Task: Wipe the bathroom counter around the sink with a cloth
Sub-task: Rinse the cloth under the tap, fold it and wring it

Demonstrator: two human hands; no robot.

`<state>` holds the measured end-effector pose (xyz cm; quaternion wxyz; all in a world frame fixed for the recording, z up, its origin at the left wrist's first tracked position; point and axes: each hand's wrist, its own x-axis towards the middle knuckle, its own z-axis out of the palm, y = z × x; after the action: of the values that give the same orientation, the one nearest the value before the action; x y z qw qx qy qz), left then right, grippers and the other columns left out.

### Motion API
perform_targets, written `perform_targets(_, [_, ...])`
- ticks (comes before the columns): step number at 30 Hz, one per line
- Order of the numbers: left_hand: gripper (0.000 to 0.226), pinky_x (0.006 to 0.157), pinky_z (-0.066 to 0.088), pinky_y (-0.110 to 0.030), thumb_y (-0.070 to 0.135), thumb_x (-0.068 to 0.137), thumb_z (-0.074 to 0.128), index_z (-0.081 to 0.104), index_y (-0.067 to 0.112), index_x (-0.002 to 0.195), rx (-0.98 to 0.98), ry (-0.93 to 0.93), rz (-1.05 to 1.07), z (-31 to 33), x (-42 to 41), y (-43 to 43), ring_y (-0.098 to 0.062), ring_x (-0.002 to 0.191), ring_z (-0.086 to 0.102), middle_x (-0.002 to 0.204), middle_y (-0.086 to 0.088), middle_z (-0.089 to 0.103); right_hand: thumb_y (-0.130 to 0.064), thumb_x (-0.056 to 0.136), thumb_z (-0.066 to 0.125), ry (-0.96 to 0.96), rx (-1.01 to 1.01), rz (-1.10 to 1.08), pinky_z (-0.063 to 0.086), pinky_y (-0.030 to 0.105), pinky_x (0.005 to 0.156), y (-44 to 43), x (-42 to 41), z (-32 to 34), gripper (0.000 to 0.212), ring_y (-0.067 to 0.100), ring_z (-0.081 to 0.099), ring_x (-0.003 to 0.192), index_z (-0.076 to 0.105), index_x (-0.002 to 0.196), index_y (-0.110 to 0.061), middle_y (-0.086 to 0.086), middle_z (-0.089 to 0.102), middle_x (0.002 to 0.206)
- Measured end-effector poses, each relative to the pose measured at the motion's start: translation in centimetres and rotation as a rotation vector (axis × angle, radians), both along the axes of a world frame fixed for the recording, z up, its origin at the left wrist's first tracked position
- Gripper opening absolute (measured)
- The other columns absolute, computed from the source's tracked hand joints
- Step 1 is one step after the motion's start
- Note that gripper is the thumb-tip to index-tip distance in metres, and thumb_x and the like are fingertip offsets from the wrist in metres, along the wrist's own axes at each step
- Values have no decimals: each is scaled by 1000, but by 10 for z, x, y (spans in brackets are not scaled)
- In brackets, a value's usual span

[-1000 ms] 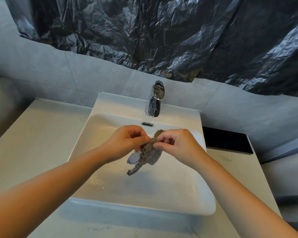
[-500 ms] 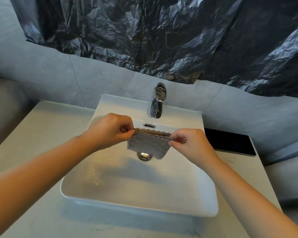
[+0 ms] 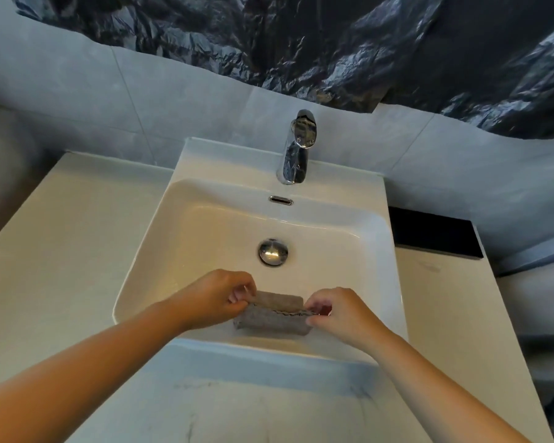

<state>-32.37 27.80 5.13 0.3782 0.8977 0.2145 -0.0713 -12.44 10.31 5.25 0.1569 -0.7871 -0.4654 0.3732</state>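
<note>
A small grey-brown cloth [image 3: 274, 316] is folded into a narrow strip over the near part of the white sink [image 3: 205, 219]. My left hand [image 3: 215, 298] pinches its left end, and my right hand [image 3: 339, 314] pinches its right end. Both hands hover just inside the sink's front rim. The pale counter [image 3: 61, 251] runs to the left, to the right and in front of the basin.
A chrome faucet [image 3: 296, 148] stands at the back of the sink, with the drain plug [image 3: 272, 252] in the basin's middle. A flat black object [image 3: 435, 233] lies on the counter at the right rear. Crumpled black plastic sheeting [image 3: 333, 43] covers the wall above.
The cloth went from a bunched wad to a spread sheet, and is now folded into a strip. Both hands have drawn toward the sink's front rim, uncovering the drain.
</note>
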Motion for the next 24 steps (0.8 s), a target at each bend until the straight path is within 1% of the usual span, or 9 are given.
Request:
perform_targets(4, [15,79,53,-23,21,90,57,59,27,103,0,40,182,-18,14,7,-10,84,61,92,6,64,-22,80,72,39,38,-211,51,29,82,14,10,-18,24,11,62,89,68,103,-20,-5,67,94])
perform_targets(7, [35,92,46,-30,28,91,58,53,17,124,155,144,209,-35,24,8,-19,106,55,119,-3,57,-32,82,71,2,-47,-245,46,25,84,23,10,-34,48,14,57,101,53,125,-22,-4,60,113])
perform_targets(9, [45,95,40,-29,33,90,58,50,15,130,245,127,171,-42,26,5,-20,114,47,129,-4,50,-35,82,70,-18,-106,-171,44,29,92,26,5,-40,60,18,52,113,45,134,-20,1,53,127])
perform_targets(12, [43,88,42,-28,41,85,62,56,18,121,263,43,23,-44,24,-2,-17,105,47,119,-1,52,-36,77,71,-211,0,161,38,32,101,23,-3,-44,71,19,36,129,40,139,-24,0,39,140])
perform_targets(14, [43,79,42,-27,47,79,65,59,21,112,271,63,-70,-48,22,-8,-15,93,45,107,0,52,-33,75,70,-276,68,349,40,31,99,20,-4,-50,66,16,35,128,46,135,-25,-4,41,138])
perform_targets(17, [51,73,34,-22,52,73,69,58,25,114,256,110,-70,-56,23,-9,-11,89,39,103,5,47,-23,82,61,-269,159,364,42,31,96,18,0,-57,50,16,42,124,53,131,-24,-4,49,136])
perform_targets(21, [58,77,38,-23,54,67,71,56,25,115,261,200,-100,-54,37,-2,-12,91,40,104,4,49,-21,84,57,-118,223,177,50,33,81,24,4,-50,29,12,59,94,62,113,-27,-7,68,102])
perform_targets(23, [61,79,45,-30,53,66,73,53,23,115,205,256,-117,-49,43,1,-15,93,47,104,2,53,-27,87,60,-19,243,52,51,30,80,28,3,-39,24,9,61,90,60,110,-29,-7,68,98])
perform_targets(24, [54,77,46,-31,49,68,73,54,20,111,167,257,-109,-45,45,1,-18,91,51,99,1,56,-28,87,61,31,279,0,51,26,80,30,2,-32,23,7,62,91,59,110,-29,-8,68,99])
